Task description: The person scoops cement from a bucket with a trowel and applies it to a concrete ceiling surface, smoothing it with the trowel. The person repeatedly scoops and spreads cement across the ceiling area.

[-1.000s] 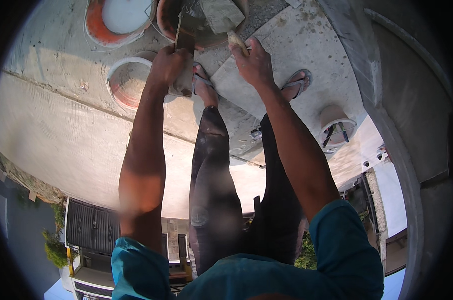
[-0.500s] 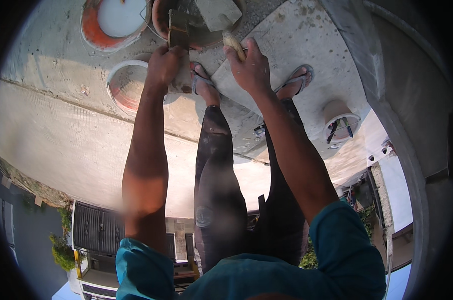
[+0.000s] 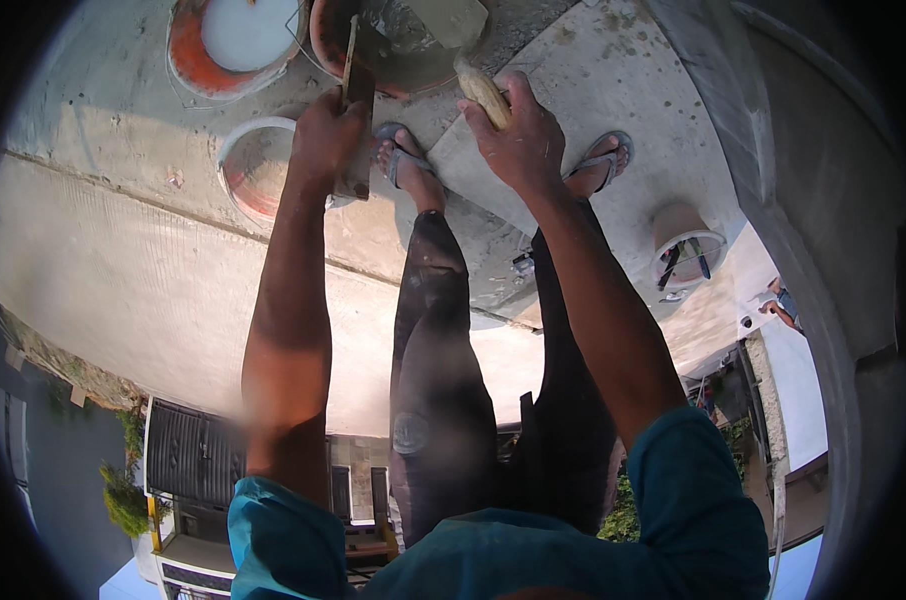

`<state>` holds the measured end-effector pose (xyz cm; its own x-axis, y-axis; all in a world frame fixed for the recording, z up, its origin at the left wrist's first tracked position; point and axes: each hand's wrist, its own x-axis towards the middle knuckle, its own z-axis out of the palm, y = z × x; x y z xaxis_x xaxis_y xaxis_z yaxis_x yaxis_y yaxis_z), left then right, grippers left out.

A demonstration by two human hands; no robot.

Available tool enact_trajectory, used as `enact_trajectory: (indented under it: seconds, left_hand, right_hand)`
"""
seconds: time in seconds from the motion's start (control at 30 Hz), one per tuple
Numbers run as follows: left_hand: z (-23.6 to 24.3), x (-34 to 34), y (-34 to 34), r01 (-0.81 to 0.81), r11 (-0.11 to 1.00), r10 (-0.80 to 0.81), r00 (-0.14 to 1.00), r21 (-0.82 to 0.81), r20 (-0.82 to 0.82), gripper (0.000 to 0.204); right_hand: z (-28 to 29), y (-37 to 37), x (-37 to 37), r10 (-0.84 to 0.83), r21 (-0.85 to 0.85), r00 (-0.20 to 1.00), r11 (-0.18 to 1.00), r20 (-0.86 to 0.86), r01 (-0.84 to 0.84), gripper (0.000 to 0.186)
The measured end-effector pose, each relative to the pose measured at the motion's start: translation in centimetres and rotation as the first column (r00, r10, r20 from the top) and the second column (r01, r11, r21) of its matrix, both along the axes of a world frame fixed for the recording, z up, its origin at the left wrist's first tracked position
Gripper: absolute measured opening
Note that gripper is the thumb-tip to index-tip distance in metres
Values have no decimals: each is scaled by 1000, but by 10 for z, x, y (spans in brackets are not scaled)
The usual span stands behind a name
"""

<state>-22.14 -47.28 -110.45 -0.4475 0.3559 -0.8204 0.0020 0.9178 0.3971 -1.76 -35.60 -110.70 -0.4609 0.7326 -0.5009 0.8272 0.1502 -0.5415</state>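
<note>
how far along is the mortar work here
Early to midway, by the look of it. Done: grey mortar sits mixed in the orange pan. In hand: the left hand grips a flat float, the right hand a trowel's pale handle over the pan. The concrete slab around the sandalled feet shows no fresh mortar.

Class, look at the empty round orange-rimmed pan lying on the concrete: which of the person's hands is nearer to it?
Left. The left hand, gripping a flat wooden-handled tool, is right beside the pan. The right hand, holding a pale handle, is farther off, beyond the left foot.
</note>
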Motion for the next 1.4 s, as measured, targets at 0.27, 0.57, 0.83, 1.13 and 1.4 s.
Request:
enact_trajectory:
  seconds: [0.27, 0.57, 0.83, 1.13, 1.4]
  left_hand:
    - [3, -20, 23, 454, 878, -467, 883, -152, -59, 39]
    - [-10, -18, 8, 583, 803, -595, 795, -125, -116, 34]
    - [25, -2, 2, 598, 785, -601, 674, -160, -429, 25]
    - [28, -9, 2, 721, 639, -697, 397, -267, -597, 29]
    - [16, -16, -10, 304, 952, -305, 929, -38, -212, 28]
  right_hand:
    - [16, 13, 23, 347, 302, 908, 914, -233, -271, 34]
    - [-24, 28, 26, 336, 344, 932, 898, -138, -273, 36]
    - [-6, 44, 37, 192, 302, 976, 941, -105, -152, 35]
    - [23, 51, 51, 369, 230, 926, 911, -79, -343, 34]
    - [10, 35, 40, 106, 79, 994, 991, 37, -109, 34]
